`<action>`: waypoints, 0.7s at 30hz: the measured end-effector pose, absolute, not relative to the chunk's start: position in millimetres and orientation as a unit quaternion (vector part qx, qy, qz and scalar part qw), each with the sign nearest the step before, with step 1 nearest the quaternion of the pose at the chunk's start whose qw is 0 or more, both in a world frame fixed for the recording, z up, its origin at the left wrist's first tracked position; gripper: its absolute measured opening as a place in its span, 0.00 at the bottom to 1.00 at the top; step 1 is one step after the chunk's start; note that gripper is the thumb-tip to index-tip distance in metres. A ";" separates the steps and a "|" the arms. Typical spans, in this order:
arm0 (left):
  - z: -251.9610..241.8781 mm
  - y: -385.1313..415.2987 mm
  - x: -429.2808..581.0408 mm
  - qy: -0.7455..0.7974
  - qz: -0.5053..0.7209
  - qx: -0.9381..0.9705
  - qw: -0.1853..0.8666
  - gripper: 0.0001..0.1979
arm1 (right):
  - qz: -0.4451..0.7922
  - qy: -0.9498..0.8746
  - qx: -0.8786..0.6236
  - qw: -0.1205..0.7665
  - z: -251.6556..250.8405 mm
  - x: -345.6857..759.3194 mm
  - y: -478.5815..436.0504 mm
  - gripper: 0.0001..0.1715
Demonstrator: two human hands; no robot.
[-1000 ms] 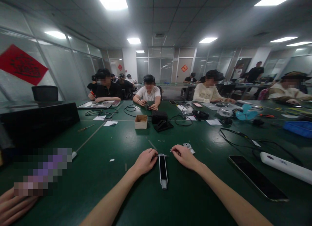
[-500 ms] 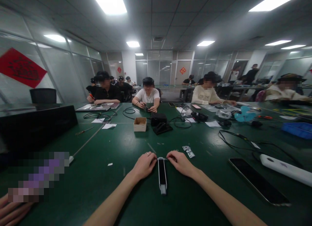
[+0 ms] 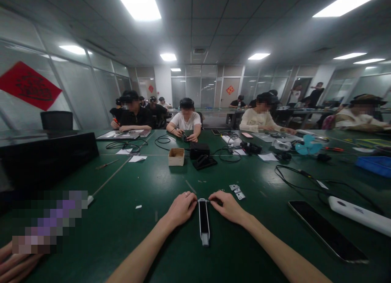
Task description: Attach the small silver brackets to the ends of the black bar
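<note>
On the green tabletop [image 3: 128, 234], at the far left, a small screwdriver [image 3: 106, 164] lies near some white paper slips [image 3: 137, 158]. Further along, across the table, sits an open-topped light wooden box [image 3: 176, 157]; from here I can't make out what is inside it. Just beside it is a black case [image 3: 199, 151], shut, with a dark pouch [image 3: 204, 162] in front of it.

Nearer me, the person's left hand [image 3: 181, 209] and right hand [image 3: 226, 207] curl in from either side, narrowly closed at the top end of a slim black-and-white device [image 3: 203, 222] lying lengthwise between them. I can't tell whether they grip it firmly or only touch it. Small metal plates [image 3: 237, 192] lie just beyond the right hand.

Further right are a black phone [image 3: 328, 230] and a white power strip [image 3: 357, 215]. Past them, at the far edge, sits a blue plastic tray [image 3: 374, 166], its contents too distant to tell.
</note>
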State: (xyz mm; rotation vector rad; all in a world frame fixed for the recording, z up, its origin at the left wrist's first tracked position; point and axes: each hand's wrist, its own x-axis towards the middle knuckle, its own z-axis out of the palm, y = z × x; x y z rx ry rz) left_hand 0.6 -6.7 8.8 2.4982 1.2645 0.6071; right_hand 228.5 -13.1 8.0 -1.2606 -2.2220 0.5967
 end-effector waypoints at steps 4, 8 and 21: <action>7.0 -5.5 1.5 0.433 0.201 0.871 0.117 0.07 | 0.215 -0.820 -0.461 0.264 6.3 226.9 -12.4 0.11; 4.4 -3.6 1.2 0.427 0.200 0.875 0.112 0.07 | 0.208 -0.814 -0.467 0.275 4.8 225.4 -12.0 0.11; 2.2 -2.5 0.7 0.430 0.198 0.875 0.103 0.07 | 0.221 -0.815 -0.464 0.266 0.1 226.3 -11.0 0.13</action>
